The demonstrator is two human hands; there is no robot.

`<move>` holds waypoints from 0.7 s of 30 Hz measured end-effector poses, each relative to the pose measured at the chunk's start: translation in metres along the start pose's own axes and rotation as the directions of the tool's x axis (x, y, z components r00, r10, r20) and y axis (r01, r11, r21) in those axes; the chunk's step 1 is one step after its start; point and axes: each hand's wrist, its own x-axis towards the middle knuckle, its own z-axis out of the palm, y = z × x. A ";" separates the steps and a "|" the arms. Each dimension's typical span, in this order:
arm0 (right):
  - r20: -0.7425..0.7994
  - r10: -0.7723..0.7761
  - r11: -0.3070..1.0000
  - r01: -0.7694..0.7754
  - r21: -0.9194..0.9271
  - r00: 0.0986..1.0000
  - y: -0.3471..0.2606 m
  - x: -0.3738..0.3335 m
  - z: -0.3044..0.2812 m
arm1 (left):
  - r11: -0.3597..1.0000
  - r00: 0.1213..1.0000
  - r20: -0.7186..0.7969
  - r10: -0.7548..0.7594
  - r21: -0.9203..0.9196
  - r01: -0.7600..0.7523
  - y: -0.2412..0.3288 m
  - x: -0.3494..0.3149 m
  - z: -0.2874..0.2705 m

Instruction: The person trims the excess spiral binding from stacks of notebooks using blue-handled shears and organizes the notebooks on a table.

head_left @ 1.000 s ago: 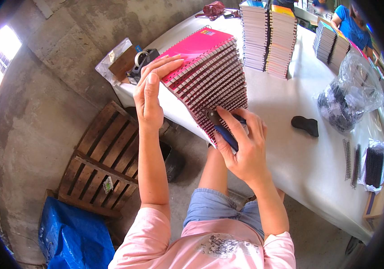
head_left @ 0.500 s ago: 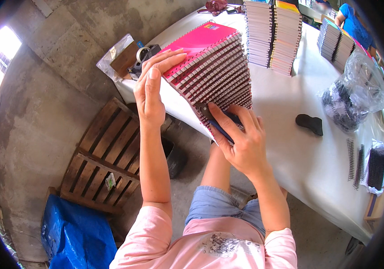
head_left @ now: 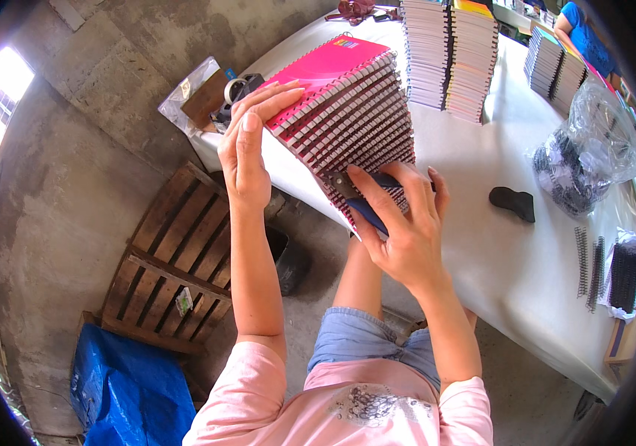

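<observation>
A tall stack of spiral-bound notebooks with a bright pink cover on top [head_left: 366, 97] stands tilted at the near edge of the white-covered bench [head_left: 463, 171], its rows of coil binding facing the person. The left hand [head_left: 247, 160] lies against the stack's left side, fingers close together and laid over the corner of the pink cover, thumb pointing up, clamped on nothing. The right hand [head_left: 409, 234] has its fingers wrapped around a pair of pliers with blue handles and a dark metal head [head_left: 369, 214], one finger stretched toward the pivot. The pliers' head is at the bindings low on the stack's left edge; whether its tips grip a coil cannot be told. A curved black object [head_left: 512, 204] lies to the right on the bench, near a clear plastic bag of dark coils [head_left: 565, 182].
</observation>
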 end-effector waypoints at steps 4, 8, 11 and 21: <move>-0.002 -0.064 0.995 0.064 -0.076 0.998 0.003 0.002 0.002 | 1.000 1.000 -0.004 0.000 -0.001 0.000 -0.001 0.000 -0.001; 0.043 -0.063 0.995 0.066 -0.068 0.997 0.002 0.003 -0.001 | 1.000 1.000 -0.003 0.006 0.001 -0.006 -0.002 0.000 -0.002; 0.078 0.045 0.987 -0.056 0.148 0.996 0.002 0.000 0.001 | 1.000 1.000 0.000 0.005 0.008 -0.005 -0.001 0.000 0.000; 0.503 0.318 0.283 -0.587 0.759 0.804 -0.013 -0.007 -0.005 | 1.000 1.000 -0.002 0.024 0.001 -0.024 0.002 -0.002 0.000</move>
